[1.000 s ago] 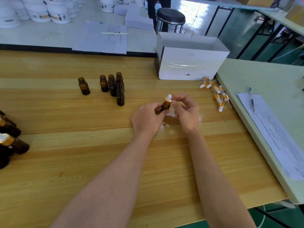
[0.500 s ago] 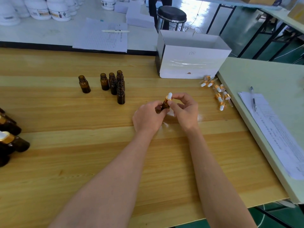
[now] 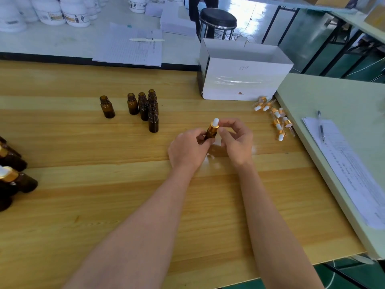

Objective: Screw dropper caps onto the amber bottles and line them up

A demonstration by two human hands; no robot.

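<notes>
My left hand (image 3: pixel 188 150) grips a small amber bottle (image 3: pixel 210 134) above the middle of the wooden table (image 3: pixel 104 205). On the bottle sits a gold dropper cap (image 3: pixel 214 125) with a white bulb, and my right hand (image 3: pixel 236 140) pinches that cap with thumb and forefinger. Several uncapped amber bottles (image 3: pixel 145 107) stand in a cluster at the back left, with one (image 3: pixel 107 106) apart from it. Several loose dropper caps (image 3: pixel 275 117) lie at the right. Capped bottles (image 3: pixel 12 174) lie at the left edge.
A white open cardboard box (image 3: pixel 243 80) stands behind the loose caps. A pale green table (image 3: pixel 343 97) joins on the right with papers (image 3: pixel 352 170) and a pen (image 3: pixel 320 126). Behind are a white bench with papers (image 3: pixel 129 46), white jars (image 3: pixel 52 11) and a black stool (image 3: pixel 217 19).
Both hands stay at the same bottle. The right hand's fingers have shifted slightly around the cap. The view has drifted a little.
</notes>
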